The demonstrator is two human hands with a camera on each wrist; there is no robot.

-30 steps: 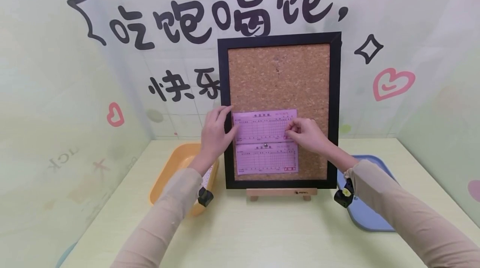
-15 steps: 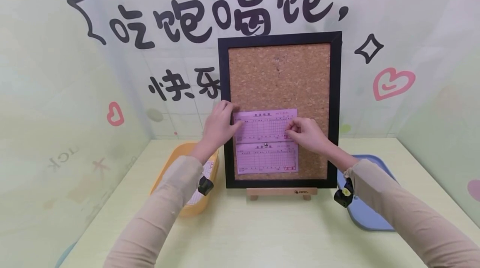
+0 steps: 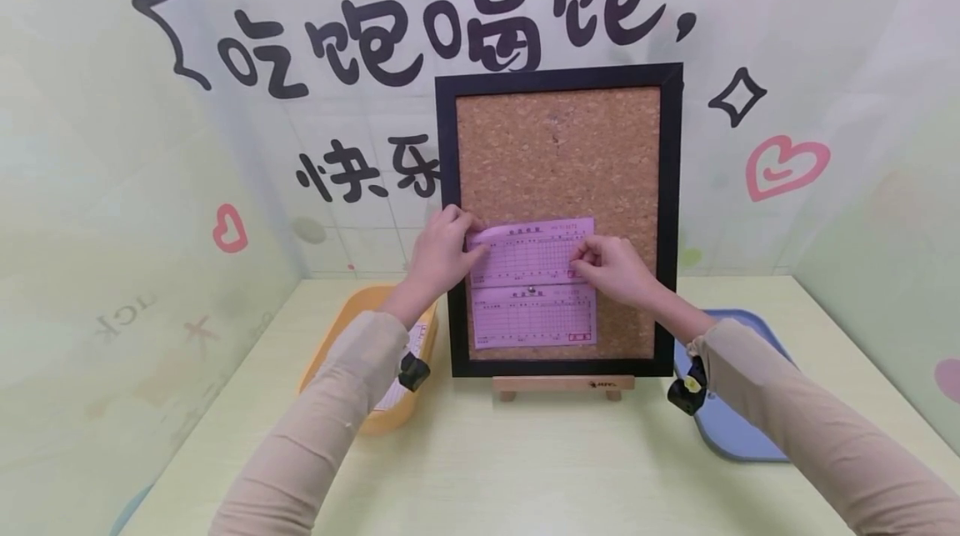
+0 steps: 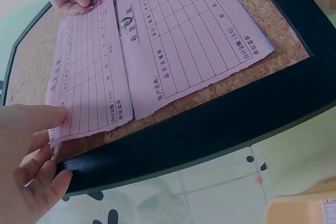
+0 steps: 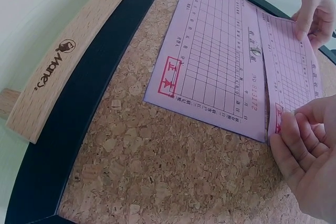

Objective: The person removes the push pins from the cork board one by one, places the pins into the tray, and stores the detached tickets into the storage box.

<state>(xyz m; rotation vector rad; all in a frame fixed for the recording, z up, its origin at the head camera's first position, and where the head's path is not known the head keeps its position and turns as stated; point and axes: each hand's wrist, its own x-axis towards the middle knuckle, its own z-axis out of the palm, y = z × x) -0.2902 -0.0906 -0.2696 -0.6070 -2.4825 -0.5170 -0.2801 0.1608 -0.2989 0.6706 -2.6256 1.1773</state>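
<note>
Two pink receipt forms lie one above the other on a cork board. A silver thumbtack sits in the lower receipt by its top edge. My left hand pinches the upper receipt at its top left corner, thumb in front and fingers behind, and the paper bows there. My right hand has thumb and fingertips pinched at the red stamp in the upper receipt's lower right corner. In the right wrist view, a small shiny thumbtack shows at those fingertips, mostly hidden.
The board's black frame leans on a small wooden stand. An orange tray holding printed papers is at left, partly behind my left arm. On the right, a blue tray lies under my right forearm.
My left hand has shifted a little right, from the frame's edge onto the upper receipt's corner, and that corner now bows outward. My right hand stays in place.
</note>
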